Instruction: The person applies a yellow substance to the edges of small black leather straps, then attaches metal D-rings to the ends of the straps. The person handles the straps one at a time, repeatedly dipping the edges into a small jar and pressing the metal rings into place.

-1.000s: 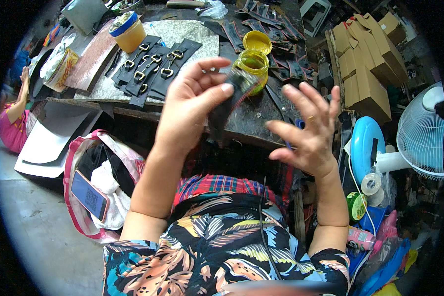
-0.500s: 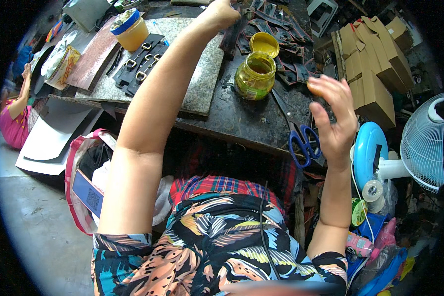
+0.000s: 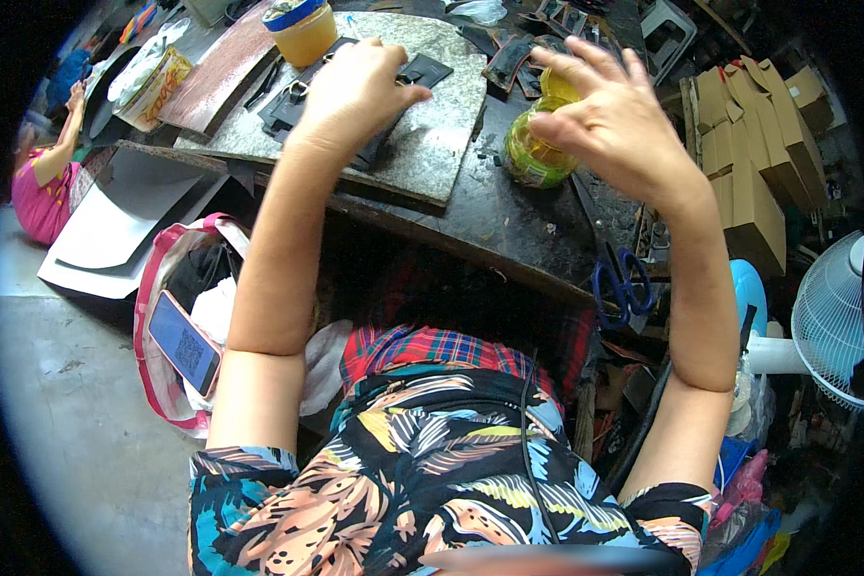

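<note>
- Two bare hands reach over a dark worktable (image 3: 509, 226), their owner seated close to its edge in a floral top (image 3: 432, 461).
- The left hand (image 3: 353, 94) arches over flat black straps (image 3: 426, 70) on a speckled stone slab (image 3: 451, 144), its thumb apart from the fingers; whether it grips one cannot be told, as its back hides what lies beneath.
- The right hand (image 3: 624, 134), fingers spread wide and no object seen in its grasp, hangs at the open yellow-stained jar (image 3: 538, 168), partly covering it; contact cannot be confirmed.
- The straps look thin, light and bendable, like leather, with metal fittings (image 3: 299, 90) likely adding weight at one spot; the plain flat end seems the surest place for a pinch.
- The jar appears to be glass, probably breakable and slick where smeared; a hold around its body, below the mouth, would seem cleanest.
- A yellow lid (image 3: 559, 84) shows just behind the jar, blue-handled scissors (image 3: 621, 280) lie nearer the table's edge, and a blue-rimmed tub (image 3: 304, 43) stands beyond the left hand.
</note>
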Available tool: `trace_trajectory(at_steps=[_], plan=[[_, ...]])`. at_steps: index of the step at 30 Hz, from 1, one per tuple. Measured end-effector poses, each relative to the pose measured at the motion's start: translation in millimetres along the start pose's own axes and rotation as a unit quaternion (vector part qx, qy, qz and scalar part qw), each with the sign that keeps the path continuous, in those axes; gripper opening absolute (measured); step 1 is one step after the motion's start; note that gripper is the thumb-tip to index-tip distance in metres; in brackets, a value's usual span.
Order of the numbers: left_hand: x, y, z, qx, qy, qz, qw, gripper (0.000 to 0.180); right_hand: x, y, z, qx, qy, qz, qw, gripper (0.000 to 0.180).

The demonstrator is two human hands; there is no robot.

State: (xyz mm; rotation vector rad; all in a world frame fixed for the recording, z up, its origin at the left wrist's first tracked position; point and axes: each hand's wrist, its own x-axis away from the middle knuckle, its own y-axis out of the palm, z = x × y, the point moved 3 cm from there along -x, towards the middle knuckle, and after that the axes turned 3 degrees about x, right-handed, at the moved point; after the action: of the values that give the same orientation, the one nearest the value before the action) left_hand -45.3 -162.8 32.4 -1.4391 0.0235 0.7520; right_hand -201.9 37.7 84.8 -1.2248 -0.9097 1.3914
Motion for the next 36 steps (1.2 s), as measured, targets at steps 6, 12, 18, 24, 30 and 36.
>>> trace_trajectory(at_steps=[6,12,18,24,30,36], plan=[[-7,33,-1,-0.035,0.038,0.017,0.999,0.036,37,-37,11,-0.095,0.014,0.209,0.973,0.075],[-14,17,4,0.092,-0.008,0.1,0.991,0.038,109,-40,-8,-0.127,0.05,0.119,0.983,0.068],[5,-27,38,0.313,0.035,0.242,0.918,0.031,141,-32,-19,-0.355,0.174,0.258,0.881,0.079],[90,-26,143,0.271,0.277,0.211,0.897,0.022,132,5,-63,-0.653,0.18,0.241,0.695,0.081],[118,-12,163,0.323,0.279,0.161,0.89,0.026,144,9,-74,-0.705,0.21,0.222,0.64,0.077],[118,-1,156,0.531,0.157,-0.029,0.832,0.048,159,19,-78,-0.725,0.224,0.251,0.601,0.077]])
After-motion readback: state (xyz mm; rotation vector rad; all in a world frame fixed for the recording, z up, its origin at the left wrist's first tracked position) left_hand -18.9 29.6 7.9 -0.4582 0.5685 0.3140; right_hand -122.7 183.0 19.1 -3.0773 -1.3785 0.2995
